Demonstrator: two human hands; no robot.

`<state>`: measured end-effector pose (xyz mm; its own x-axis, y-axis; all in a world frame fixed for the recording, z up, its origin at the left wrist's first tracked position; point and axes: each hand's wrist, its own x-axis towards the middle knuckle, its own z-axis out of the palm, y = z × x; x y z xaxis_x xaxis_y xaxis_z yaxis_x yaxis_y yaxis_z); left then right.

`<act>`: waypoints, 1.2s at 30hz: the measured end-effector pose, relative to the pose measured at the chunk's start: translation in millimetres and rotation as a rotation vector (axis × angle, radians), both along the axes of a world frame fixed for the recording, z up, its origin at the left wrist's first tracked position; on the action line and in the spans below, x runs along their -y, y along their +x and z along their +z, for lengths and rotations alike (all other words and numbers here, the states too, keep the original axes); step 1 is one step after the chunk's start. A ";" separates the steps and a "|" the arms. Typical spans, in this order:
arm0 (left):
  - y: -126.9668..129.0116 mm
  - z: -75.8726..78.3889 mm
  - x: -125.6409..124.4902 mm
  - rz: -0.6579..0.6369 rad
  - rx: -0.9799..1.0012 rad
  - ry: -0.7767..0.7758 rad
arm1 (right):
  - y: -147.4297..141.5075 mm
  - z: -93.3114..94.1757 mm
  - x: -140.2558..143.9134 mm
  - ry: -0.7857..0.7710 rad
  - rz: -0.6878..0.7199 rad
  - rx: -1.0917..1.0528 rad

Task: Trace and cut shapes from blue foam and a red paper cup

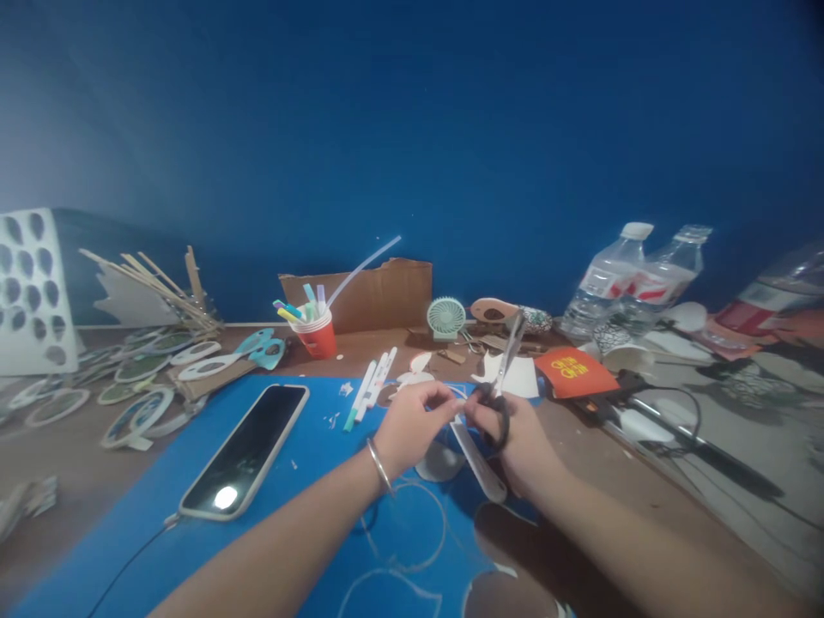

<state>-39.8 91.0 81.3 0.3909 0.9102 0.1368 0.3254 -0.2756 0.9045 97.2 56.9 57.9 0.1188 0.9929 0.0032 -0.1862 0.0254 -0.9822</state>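
My right hand is closed around a pair of scissors, the dark handle loops at its fingers and the metal blades pointing up and away. My left hand, with a silver bangle at the wrist, pinches a small white piece of paper. The fingertips of both hands meet near this piece, and its full shape is hidden. Just below them, a long white strip with a rounded end slants down; I cannot tell whether it is held. Under the hands is a blue mat with drawn outlines.
A phone with a cable lies left. Markers, a red paper cup of pens and a small green fan stand beyond. Bottles and a red packet are right; cut rings lie left.
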 end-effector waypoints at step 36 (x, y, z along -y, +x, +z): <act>5.4 9.3 15.5 0.066 0.381 -0.217 | -1.8 1.1 9.4 0.161 0.373 0.559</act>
